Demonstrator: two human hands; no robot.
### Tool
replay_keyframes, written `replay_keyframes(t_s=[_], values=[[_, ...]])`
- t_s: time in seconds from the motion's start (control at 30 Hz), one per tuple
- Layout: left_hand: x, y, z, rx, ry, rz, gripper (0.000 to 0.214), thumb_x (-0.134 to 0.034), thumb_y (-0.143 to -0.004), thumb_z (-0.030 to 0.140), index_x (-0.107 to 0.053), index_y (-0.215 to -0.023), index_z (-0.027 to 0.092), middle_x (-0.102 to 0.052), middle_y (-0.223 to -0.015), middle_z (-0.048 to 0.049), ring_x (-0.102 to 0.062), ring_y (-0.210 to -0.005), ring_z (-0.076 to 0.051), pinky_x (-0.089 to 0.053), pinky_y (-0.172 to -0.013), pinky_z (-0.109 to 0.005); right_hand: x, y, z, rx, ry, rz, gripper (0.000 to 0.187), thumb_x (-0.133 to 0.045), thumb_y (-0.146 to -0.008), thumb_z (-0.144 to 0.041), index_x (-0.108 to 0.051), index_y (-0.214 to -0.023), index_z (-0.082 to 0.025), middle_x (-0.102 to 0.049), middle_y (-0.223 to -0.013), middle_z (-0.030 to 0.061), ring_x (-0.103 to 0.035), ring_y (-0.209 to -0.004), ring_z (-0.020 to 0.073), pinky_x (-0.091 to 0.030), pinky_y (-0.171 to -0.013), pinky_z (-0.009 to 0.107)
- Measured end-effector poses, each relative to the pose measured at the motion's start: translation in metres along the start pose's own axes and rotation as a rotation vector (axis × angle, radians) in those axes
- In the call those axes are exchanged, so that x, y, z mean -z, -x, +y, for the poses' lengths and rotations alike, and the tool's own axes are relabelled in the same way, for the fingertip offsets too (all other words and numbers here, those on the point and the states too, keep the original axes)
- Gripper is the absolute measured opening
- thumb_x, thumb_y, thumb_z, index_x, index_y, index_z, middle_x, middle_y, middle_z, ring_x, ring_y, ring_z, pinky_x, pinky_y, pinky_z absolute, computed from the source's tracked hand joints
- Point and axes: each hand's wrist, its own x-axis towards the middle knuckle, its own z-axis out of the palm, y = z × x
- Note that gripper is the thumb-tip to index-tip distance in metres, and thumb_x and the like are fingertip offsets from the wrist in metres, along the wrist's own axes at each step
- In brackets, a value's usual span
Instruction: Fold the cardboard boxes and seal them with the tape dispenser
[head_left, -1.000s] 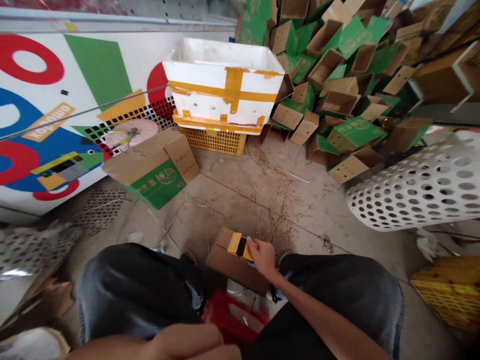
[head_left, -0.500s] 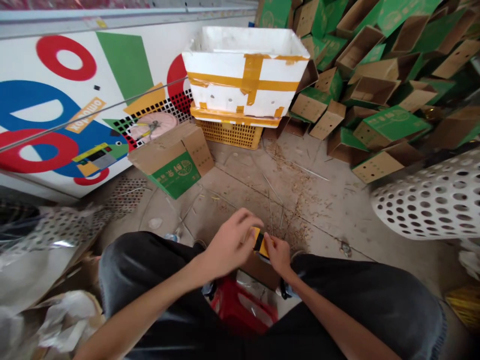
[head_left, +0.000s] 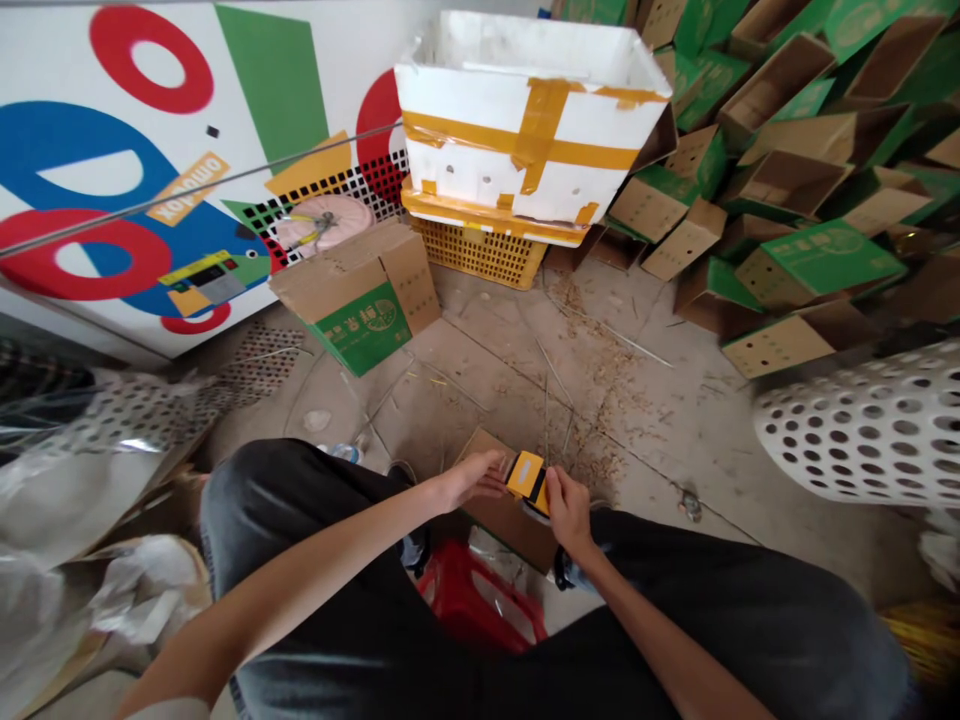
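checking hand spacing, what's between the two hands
In the head view, a yellow-and-black tool lies between the left hand and right hand, over a cardboard box.

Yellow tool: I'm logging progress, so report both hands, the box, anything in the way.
Right hand gripping yellow tool over brown box. Left hand at tool's other end, contact unclear. It hides part of the box.

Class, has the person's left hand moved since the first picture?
Yes: forward. The left hand, then nearer the body than the red plastic item, is now beyond it.
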Motion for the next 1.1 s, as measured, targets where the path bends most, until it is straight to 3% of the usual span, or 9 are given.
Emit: replay_keyframes(t_s=[0.13,0.33,0.63,0.87,1.1], values=[[-0.003,0.004,0.002,-0.055,0.069,-0.048,0.04,-0.073,-0.08,0.053,-0.069,-0.087,0.014,-0.07,-0.084,-0.0069,-0.065,-0.079,-0.016,-0.053,-0.083,-0.032,-0.001,-0.002,-0.001,-0.029,0.032,0.004,0.059,-0.029,-0.101,-0.062,-0.048,-0.062,-0.022,-0.05,-0.054,0.001,-0.047,-0.052,0.0143,-0.024,-0.057,0.029],[-0.006,0.004,0.001,-0.11,-0.012,-0.005,0.046,-0.08,-0.074,0.055,-0.072,-0.087,0.011,-0.072,-0.08,-0.0071,-0.065,-0.074,-0.015,-0.051,-0.074,-0.027,-0.003,-0.005,-0.004,-0.05,0.066,-0.018,0.063,-0.029,-0.101,-0.063,-0.054,-0.062,-0.02,-0.053,-0.054,0.0027,-0.047,-0.052,0.0144,-0.023,-0.057,0.029],[-0.004,0.0,-0.006,-0.171,-0.121,0.171,0.025,-0.073,-0.085,0.035,-0.074,-0.082,0.011,-0.072,-0.075,-0.0044,-0.064,-0.065,-0.012,-0.049,-0.063,-0.022,-0.005,-0.005,-0.008,-0.066,0.127,-0.031,0.064,-0.03,-0.102,-0.061,-0.06,-0.065,-0.019,-0.062,-0.059,0.007,-0.053,-0.055,0.0162,-0.024,-0.059,0.03],[0.001,-0.018,-0.019,-0.352,-0.363,0.377,0.036,-0.064,-0.09,0.041,-0.07,-0.068,0.013,-0.059,-0.057,0.001,-0.053,-0.055,-0.01,-0.04,-0.056,-0.022,-0.004,-0.01,-0.019,-0.088,0.288,-0.103,0.062,-0.029,-0.103,-0.056,-0.067,-0.072,-0.018,-0.071,-0.069,0.012,-0.063,-0.063,0.0188,-0.027,-0.061,0.03],[0.014,-0.028,-0.018,-0.419,-0.48,0.487,0.04,-0.065,-0.087,0.044,-0.067,-0.061,0.014,-0.054,-0.054,0.0027,-0.042,-0.056,-0.01,-0.027,-0.055,-0.024,-0.004,-0.015,-0.037,-0.138,0.424,-0.166,0.062,-0.031,-0.105,-0.056,-0.073,-0.08,-0.018,-0.076,-0.081,0.0149,-0.07,-0.073,0.0224,-0.03,-0.062,0.031]])
